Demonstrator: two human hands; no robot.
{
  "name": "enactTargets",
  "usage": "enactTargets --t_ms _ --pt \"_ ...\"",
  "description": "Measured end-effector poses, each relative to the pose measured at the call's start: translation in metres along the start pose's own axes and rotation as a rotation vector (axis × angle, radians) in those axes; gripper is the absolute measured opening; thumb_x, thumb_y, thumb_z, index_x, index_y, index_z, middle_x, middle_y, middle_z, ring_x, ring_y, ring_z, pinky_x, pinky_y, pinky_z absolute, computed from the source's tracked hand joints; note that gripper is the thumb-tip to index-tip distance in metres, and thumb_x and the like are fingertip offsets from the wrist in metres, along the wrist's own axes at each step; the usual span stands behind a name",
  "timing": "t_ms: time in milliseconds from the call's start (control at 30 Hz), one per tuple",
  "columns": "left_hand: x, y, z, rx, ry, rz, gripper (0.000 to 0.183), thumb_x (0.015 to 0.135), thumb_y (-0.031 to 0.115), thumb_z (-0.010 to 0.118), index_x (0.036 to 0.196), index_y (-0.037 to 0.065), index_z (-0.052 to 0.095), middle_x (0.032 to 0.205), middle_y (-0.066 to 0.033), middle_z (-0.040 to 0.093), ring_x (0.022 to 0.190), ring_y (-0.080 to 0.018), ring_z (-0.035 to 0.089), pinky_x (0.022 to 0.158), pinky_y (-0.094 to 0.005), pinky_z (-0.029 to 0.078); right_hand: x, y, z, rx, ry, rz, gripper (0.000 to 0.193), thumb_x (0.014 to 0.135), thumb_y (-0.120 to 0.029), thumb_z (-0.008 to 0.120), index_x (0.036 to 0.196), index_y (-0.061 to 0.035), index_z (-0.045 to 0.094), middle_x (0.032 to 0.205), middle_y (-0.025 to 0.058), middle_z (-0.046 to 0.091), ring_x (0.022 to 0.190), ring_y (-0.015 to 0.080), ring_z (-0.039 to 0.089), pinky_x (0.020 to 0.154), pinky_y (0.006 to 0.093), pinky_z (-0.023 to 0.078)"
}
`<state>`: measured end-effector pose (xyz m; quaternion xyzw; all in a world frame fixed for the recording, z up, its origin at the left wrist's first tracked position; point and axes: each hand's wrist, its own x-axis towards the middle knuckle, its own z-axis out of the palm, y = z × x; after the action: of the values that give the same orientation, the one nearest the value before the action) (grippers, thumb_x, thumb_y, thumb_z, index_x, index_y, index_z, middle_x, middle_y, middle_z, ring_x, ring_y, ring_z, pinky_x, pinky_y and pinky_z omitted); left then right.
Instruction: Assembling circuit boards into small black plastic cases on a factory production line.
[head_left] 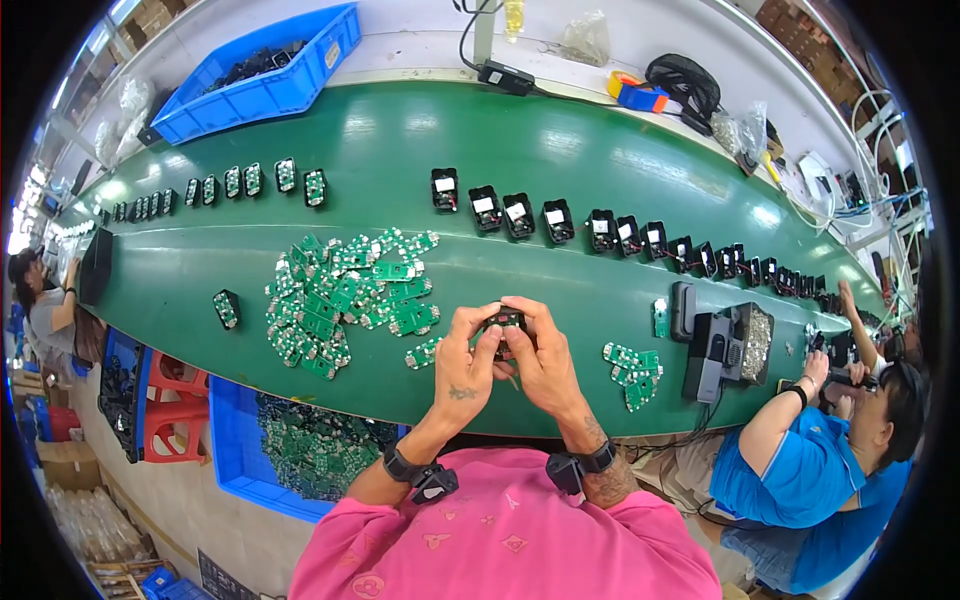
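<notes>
In front of my chest, both hands grip one small black plastic housing point(505, 318). The fingers of my left hand point(468, 350) wrap its left side, and my right hand point(545, 355) wraps the right. Both thumbs press on its near face, and much of it is hidden by the fingers. A loose green circuit board point(422, 354) lies just left of my left hand. Farther left spreads a big heap of green circuit boards point(335, 300). To the right of my right hand is a smaller group of boards point(633, 372).
Black housings point(517, 216) stand in a row across the green table point(400, 130), and board-filled housings point(253, 180) line its left part. A blue crate point(290, 92) sits at the back left, another blue bin point(235, 470) below. Black devices point(708, 355) and a co-worker point(790, 460) are at right.
</notes>
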<state>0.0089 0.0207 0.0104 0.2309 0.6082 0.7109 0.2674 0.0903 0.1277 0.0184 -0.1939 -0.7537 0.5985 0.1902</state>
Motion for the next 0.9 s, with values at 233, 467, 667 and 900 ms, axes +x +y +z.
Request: enactTargets --t_ms 233,467,667,900 --pt "0.042 -0.004 -0.034 0.117 0.049 -0.027 0.025 0.101 0.006 0.049 0.125 0.001 0.047 0.091 -0.0139 0.066 0.058 -0.015 0.066 0.043 -0.0226 0.053 0.045 0.008 0.029 0.012 0.033 0.034 0.03 0.1 -0.009 0.052 0.13 -0.0076 0.055 0.087 0.0098 0.069 0.078 0.0154 0.069 0.068 0.0306 0.055" --pt "0.066 -0.005 -0.03 0.164 0.029 0.093 0.022 0.099 0.005 0.05 0.12 0.0 0.052 0.092 -0.0138 0.069 0.065 -0.0162 0.069 0.047 -0.028 0.058 0.059 0.015 0.03 -0.001 0.132 0.018 0.035 0.099 -0.016 0.056 0.134 -0.0095 0.052 0.083 0.0131 0.069 0.075 0.0213 0.072 0.066 0.034 0.054" --pt "0.163 -0.007 -0.125 0.455 0.087 0.09 0.026 0.103 0.019 0.051 0.127 0.009 0.05 0.096 -0.008 0.061 0.066 -0.018 0.068 0.05 -0.027 0.057 0.001 0.02 -0.018 -0.212 0.206 0.006 0.041 0.095 -0.017 0.064 0.131 0.0009 0.053 0.097 0.0156 0.066 0.07 0.0242 0.064 0.067 0.038 0.052" --pt "0.259 -0.043 -0.234 0.679 0.263 -0.006 0.042 0.1 0.01 0.046 0.143 0.012 0.046 0.107 -0.018 0.068 0.047 -0.0206 0.064 0.044 -0.0303 0.056 -0.068 0.033 -0.113 -0.871 0.419 0.029 0.034 0.075 -0.009 0.078 0.107 -0.0036 0.068 0.11 0.0149 0.06 0.105 0.0349 0.053 0.092 0.0429 0.045"
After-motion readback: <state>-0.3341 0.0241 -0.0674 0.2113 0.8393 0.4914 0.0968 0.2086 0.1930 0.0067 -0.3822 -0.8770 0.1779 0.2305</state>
